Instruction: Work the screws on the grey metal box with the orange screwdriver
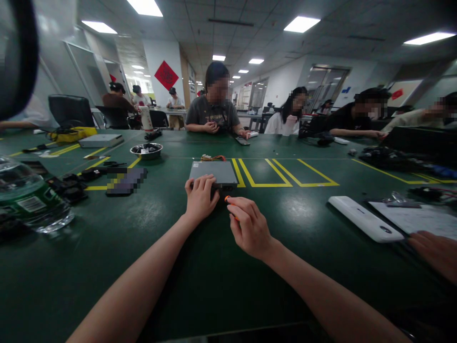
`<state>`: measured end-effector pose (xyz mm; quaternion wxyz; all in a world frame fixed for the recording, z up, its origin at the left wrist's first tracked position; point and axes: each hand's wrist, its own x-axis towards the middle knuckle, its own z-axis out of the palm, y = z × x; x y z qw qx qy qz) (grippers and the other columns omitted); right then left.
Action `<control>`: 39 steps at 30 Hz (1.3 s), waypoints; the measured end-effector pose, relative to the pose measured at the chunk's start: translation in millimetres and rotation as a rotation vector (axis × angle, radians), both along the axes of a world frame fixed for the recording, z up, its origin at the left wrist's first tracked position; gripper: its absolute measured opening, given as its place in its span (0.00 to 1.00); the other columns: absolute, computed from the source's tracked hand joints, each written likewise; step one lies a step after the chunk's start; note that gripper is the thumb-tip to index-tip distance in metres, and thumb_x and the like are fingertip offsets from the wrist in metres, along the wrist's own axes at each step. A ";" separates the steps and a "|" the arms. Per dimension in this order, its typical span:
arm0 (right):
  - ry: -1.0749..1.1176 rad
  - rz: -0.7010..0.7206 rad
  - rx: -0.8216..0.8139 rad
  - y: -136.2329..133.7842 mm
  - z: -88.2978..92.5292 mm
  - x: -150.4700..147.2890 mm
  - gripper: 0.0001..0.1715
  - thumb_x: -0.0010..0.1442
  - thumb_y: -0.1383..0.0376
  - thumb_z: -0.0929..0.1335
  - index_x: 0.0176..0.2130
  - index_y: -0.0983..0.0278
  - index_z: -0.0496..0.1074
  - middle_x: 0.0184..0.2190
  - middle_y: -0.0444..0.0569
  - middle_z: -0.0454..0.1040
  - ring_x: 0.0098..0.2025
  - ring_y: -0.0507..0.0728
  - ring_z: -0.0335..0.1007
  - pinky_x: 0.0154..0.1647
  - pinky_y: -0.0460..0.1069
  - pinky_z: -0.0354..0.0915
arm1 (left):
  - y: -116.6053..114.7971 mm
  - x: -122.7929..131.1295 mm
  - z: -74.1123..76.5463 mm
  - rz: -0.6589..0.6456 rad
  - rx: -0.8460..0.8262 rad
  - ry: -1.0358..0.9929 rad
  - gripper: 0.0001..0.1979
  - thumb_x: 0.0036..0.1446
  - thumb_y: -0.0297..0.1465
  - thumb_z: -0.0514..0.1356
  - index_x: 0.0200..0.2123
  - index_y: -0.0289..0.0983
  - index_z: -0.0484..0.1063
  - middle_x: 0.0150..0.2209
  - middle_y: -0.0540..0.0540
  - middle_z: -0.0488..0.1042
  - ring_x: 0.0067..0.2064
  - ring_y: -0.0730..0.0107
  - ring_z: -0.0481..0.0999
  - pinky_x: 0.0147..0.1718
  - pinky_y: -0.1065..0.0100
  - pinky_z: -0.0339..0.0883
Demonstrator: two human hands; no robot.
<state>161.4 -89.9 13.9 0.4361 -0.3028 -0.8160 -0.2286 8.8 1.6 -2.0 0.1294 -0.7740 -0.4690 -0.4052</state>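
Observation:
A flat grey metal power supply (217, 172) lies on the green table, with a bundle of coloured wires (213, 157) coming out at its far side. My left hand (200, 199) grips its near left edge, fingers curled over the top and the thumb at the front. Just to the right, close to the box's front face, my right hand (250, 226) is closed around a small orange-and-black screwdriver (227, 197). Most of the screwdriver is hidden by the fingers, and I cannot tell whether it touches the box.
A metal bowl (146, 151) with dark small parts and a phone (126, 181) are to the left, near a large water bottle (30, 195). On the right are a white device (364, 219), a clipboard (414, 214) and another person's hand (433, 250). Several people sit across.

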 end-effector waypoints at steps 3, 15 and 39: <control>0.007 -0.036 -0.007 -1.2 4.1 0.5 0.17 0.55 0.70 0.64 0.45 0.64 0.58 0.45 0.57 0.64 0.48 0.58 0.62 0.45 0.55 0.66 | -0.4 0.4 -0.1 0.004 -0.011 -0.003 0.14 0.54 0.32 0.54 0.46 0.41 0.63 0.51 0.44 0.68 0.54 0.59 0.63 0.54 0.52 0.43; 0.093 -0.017 -0.091 -1.7 5.5 4.9 0.20 0.56 0.71 0.62 0.49 0.64 0.55 0.46 0.56 0.62 0.50 0.57 0.61 0.45 0.54 0.66 | -1.2 0.2 0.5 -0.008 -0.003 -0.004 0.15 0.54 0.32 0.54 0.46 0.42 0.62 0.51 0.44 0.68 0.54 0.60 0.63 0.54 0.53 0.43; 0.130 0.030 -0.126 -2.2 4.2 1.8 0.19 0.55 0.73 0.62 0.47 0.64 0.57 0.44 0.55 0.66 0.48 0.56 0.63 0.45 0.54 0.66 | -1.2 0.1 0.4 -0.004 -0.009 -0.010 0.14 0.56 0.30 0.52 0.47 0.42 0.63 0.52 0.44 0.68 0.55 0.61 0.63 0.55 0.53 0.42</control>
